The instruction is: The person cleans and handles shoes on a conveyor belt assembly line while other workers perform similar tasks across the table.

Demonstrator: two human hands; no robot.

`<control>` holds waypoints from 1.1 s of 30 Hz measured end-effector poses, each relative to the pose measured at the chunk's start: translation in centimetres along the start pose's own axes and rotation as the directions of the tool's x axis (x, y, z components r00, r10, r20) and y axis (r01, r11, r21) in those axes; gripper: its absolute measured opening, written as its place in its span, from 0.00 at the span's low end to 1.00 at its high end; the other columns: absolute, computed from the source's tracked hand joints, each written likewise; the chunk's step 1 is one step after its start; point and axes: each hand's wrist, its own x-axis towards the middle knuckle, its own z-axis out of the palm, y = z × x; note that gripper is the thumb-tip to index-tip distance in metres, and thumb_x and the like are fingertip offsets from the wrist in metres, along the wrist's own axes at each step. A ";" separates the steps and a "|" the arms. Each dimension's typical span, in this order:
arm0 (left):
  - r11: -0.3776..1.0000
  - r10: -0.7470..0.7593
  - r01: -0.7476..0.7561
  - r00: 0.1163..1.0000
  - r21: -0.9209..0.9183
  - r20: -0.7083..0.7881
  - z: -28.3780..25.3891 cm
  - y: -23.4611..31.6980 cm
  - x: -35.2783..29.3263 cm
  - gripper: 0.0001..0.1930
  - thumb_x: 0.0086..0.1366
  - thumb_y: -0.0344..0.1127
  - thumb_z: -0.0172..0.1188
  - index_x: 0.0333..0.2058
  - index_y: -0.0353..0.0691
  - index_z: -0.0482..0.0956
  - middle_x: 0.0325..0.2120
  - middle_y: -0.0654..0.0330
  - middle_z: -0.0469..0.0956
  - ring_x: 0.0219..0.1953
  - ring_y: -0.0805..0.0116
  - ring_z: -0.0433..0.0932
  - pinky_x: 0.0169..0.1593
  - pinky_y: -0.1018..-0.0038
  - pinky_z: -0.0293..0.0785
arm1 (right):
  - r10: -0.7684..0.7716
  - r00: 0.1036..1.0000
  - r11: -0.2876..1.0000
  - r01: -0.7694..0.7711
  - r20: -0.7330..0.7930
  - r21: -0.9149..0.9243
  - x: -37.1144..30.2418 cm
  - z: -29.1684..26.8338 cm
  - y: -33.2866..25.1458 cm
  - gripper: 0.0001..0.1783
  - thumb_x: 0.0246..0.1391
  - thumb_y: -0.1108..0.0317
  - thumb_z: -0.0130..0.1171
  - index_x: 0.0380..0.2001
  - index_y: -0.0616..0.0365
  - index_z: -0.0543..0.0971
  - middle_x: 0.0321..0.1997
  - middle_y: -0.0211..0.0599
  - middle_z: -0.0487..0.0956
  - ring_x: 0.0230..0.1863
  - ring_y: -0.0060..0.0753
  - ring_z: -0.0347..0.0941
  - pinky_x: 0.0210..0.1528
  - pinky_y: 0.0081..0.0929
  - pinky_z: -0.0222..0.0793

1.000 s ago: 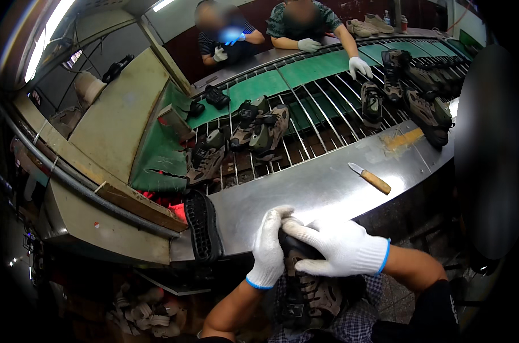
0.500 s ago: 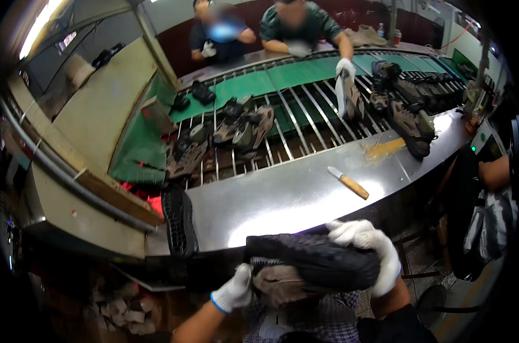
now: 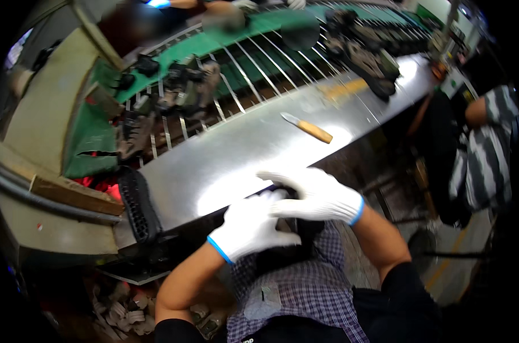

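Observation:
Both my hands wear white knit gloves with blue cuffs and are close together over my lap. Between and beneath them is a dark shoe, mostly hidden by the gloves. My left hand is curved over its near left side, thumb apart from the fingers. My right hand reaches across from the right, fingers bent round the far side. Beyond them, a short knife with a wooden handle lies on the metal bench top. A black shoe sole rests at the bench's left end.
Brown and black shoes sit on the roller conveyor behind the metal bench, with more shoes at right. Two people are across the conveyor, and a person in striped sleeves is at right. Scraps lie lower left.
The shoe has gone from side-on in both hands to mostly covered beneath them. My hands have come together. The view has shifted, and the far worker's shoe is blurred now.

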 end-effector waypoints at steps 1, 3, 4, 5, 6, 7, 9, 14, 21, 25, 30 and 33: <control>0.997 0.071 -0.071 0.995 -0.005 -0.066 0.8 -0.6 0.4 0.44 0.53 0.64 0.77 0.55 0.33 0.75 0.44 0.47 0.84 0.43 0.51 0.87 0.47 0.58 0.85 | 0.007 0.997 0.966 0.013 0.078 -0.259 0.5 0.0 -1.2 0.37 0.69 0.41 0.59 0.71 0.53 0.73 0.62 0.52 0.82 0.62 0.54 0.80 0.66 0.45 0.76; 0.998 -0.053 0.052 0.998 0.037 0.016 0.6 -1.1 -0.1 0.45 0.52 0.66 0.77 0.56 0.33 0.77 0.45 0.47 0.84 0.47 0.52 0.86 0.51 0.59 0.83 | 0.059 0.997 0.948 -0.043 0.042 -0.316 -0.6 0.6 -0.1 0.26 0.67 0.53 0.63 0.64 0.51 0.80 0.61 0.52 0.82 0.61 0.57 0.80 0.66 0.45 0.76; 0.997 -0.046 0.049 0.998 0.055 -0.046 0.5 -1.8 -1.0 0.46 0.52 0.65 0.78 0.58 0.34 0.76 0.46 0.47 0.84 0.48 0.51 0.86 0.52 0.59 0.83 | 0.050 0.999 0.960 -0.044 0.013 -0.278 -2.4 -0.3 1.8 0.24 0.66 0.54 0.63 0.60 0.53 0.82 0.61 0.51 0.82 0.61 0.55 0.81 0.66 0.45 0.76; 0.994 -0.061 0.071 0.991 0.080 -0.120 0.3 -2.4 -2.4 0.47 0.51 0.65 0.79 0.60 0.35 0.76 0.47 0.47 0.84 0.50 0.50 0.86 0.53 0.59 0.83 | 0.019 1.000 0.972 -0.020 -0.003 -0.235 -3.9 -1.4 3.9 0.22 0.65 0.55 0.64 0.57 0.54 0.84 0.61 0.51 0.82 0.61 0.54 0.81 0.65 0.45 0.77; 0.987 -0.153 0.147 0.982 -0.064 -0.113 0.2 -3.0 -3.8 0.49 0.50 0.64 0.80 0.62 0.36 0.75 0.49 0.47 0.85 0.52 0.49 0.85 0.55 0.59 0.83 | 0.038 0.999 0.997 -0.040 -0.031 -0.068 -6.1 -1.6 6.9 0.17 0.63 0.60 0.63 0.51 0.56 0.86 0.62 0.50 0.82 0.61 0.51 0.81 0.65 0.45 0.77; 0.977 -0.183 0.168 0.976 -0.128 -0.121 0.2 -4.1 -5.0 0.49 0.49 0.63 0.81 0.63 0.37 0.75 0.52 0.47 0.84 0.54 0.49 0.85 0.57 0.59 0.82 | 0.077 0.995 0.993 -0.071 -0.059 0.099 -9.0 -1.0 9.8 0.13 0.61 0.66 0.63 0.45 0.58 0.88 0.63 0.49 0.82 0.62 0.48 0.81 0.65 0.44 0.77; 0.941 -0.264 0.225 0.955 -0.253 -0.133 1.6 -6.3 -7.0 0.51 0.47 0.61 0.83 0.64 0.38 0.75 0.56 0.46 0.82 0.58 0.50 0.84 0.61 0.60 0.79 | 0.398 0.915 0.845 -0.336 -0.069 0.416 -14.1 2.1 14.2 0.11 0.57 0.74 0.60 0.39 0.62 0.88 0.65 0.49 0.81 0.65 0.45 0.79 0.69 0.45 0.74; 0.945 -0.184 0.071 0.922 -0.319 -0.340 3.4 -8.8 -6.2 0.30 0.59 0.54 0.76 0.55 0.42 0.85 0.44 0.50 0.87 0.43 0.56 0.87 0.50 0.65 0.84 | 0.221 0.967 0.795 -0.106 -0.123 0.597 -13.6 5.5 11.2 0.08 0.55 0.69 0.64 0.32 0.61 0.88 0.65 0.51 0.81 0.70 0.50 0.74 0.75 0.50 0.66; 0.947 0.019 -0.255 0.648 -0.193 -0.762 7.7 -4.4 1.2 0.23 0.67 0.32 0.65 0.59 0.30 0.80 0.60 0.40 0.76 0.59 0.45 0.79 0.62 0.58 0.78 | -0.005 0.989 0.936 -0.047 0.147 0.348 -6.4 0.5 4.4 0.46 0.49 0.48 0.80 0.63 0.60 0.72 0.59 0.41 0.74 0.62 0.39 0.75 0.67 0.39 0.71; 0.890 -0.092 -0.250 0.721 -0.382 -0.687 12.3 4.1 -5.1 0.38 0.46 0.47 0.86 0.53 0.34 0.80 0.51 0.46 0.78 0.55 0.48 0.80 0.58 0.55 0.81 | -0.038 0.997 0.950 0.015 0.067 0.312 -9.2 1.7 6.5 0.49 0.36 0.51 0.89 0.57 0.60 0.72 0.58 0.41 0.74 0.59 0.41 0.75 0.64 0.44 0.72; 0.886 -0.179 -0.266 0.558 -0.379 -0.810 13.6 2.9 -3.4 0.32 0.44 0.40 0.87 0.43 0.37 0.77 0.41 0.52 0.80 0.41 0.56 0.83 0.43 0.63 0.83 | -0.029 0.995 0.943 0.059 -0.094 0.329 -10.1 4.9 8.5 0.53 0.35 0.51 0.91 0.57 0.62 0.68 0.55 0.44 0.74 0.56 0.39 0.76 0.61 0.42 0.76; 0.891 -0.228 -0.238 0.502 -0.387 -0.834 14.8 2.8 -3.0 0.32 0.44 0.42 0.88 0.41 0.38 0.75 0.39 0.53 0.78 0.38 0.59 0.81 0.38 0.66 0.81 | -0.009 0.983 0.950 0.066 -0.185 0.305 -9.4 5.1 7.8 0.54 0.33 0.48 0.92 0.56 0.63 0.71 0.54 0.45 0.75 0.56 0.40 0.73 0.59 0.42 0.72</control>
